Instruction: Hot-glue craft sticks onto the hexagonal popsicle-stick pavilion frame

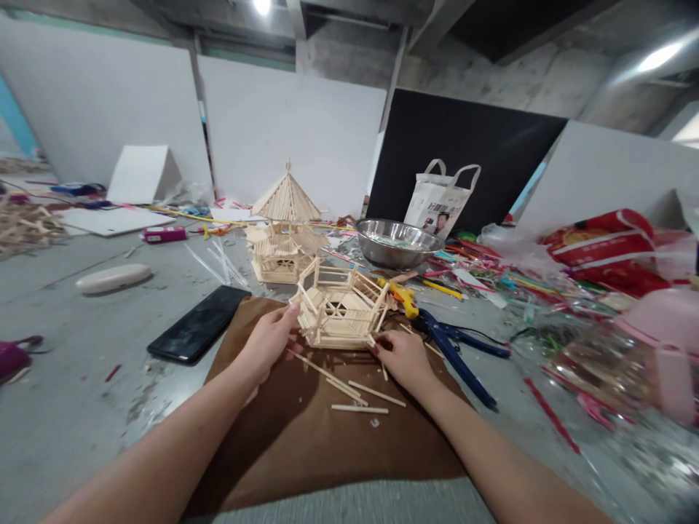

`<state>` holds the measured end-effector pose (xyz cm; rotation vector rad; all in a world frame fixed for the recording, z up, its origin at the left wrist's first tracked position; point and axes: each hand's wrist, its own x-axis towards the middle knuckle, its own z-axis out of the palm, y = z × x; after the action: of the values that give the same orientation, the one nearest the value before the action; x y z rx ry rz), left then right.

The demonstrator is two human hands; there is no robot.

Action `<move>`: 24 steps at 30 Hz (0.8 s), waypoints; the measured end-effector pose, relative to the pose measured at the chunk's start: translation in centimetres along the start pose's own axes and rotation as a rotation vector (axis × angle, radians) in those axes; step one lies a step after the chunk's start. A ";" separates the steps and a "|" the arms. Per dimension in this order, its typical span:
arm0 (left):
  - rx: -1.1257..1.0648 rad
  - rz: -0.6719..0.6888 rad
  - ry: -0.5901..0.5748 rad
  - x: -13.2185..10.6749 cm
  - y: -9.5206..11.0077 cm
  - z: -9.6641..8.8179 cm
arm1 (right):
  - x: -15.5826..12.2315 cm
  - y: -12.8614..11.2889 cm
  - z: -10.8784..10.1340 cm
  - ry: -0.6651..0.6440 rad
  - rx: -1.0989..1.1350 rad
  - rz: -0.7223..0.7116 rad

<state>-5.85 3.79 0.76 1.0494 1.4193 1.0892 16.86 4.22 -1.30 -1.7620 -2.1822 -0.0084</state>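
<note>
A half-built hexagonal frame of thin wooden sticks (339, 307) rests on a brown mat (306, 437). My left hand (267, 340) touches its left side, fingers curled against the frame. My right hand (403, 358) is closed at the frame's lower right corner, pinching its base. A few loose sticks (354, 393) lie on the mat in front of the frame. Behind it stands a finished stick pavilion with a pointed roof (284, 229).
A black phone (199, 322) lies left of the mat, blue-handled pliers (459, 353) and a yellow glue gun (401, 295) to the right. Farther back sit a steel bowl (394, 242), a white tote bag (441, 198), a white oval case (112, 278) and colourful clutter at right.
</note>
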 end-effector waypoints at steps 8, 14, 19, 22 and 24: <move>-0.033 0.025 0.080 1.0 -0.4 -0.4 | 0.0 -0.3 0.2 0.039 0.054 0.065; -0.223 -0.018 0.030 1.7 -0.8 -0.7 | 0.4 -0.8 0.3 0.049 0.046 0.082; -0.382 -0.052 -0.044 1.9 -0.8 -1.0 | 0.5 -0.8 0.4 0.068 -0.039 0.069; -0.436 -0.085 -0.113 1.8 -0.5 -1.1 | 0.5 -0.6 0.3 0.064 -0.022 0.090; -0.457 -0.106 -0.144 1.6 -0.2 -1.0 | 0.6 -0.5 0.2 0.059 -0.014 0.109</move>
<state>-7.00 5.18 0.28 0.6990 1.0321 1.1639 16.25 4.69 -1.27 -1.8616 -2.0478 -0.0493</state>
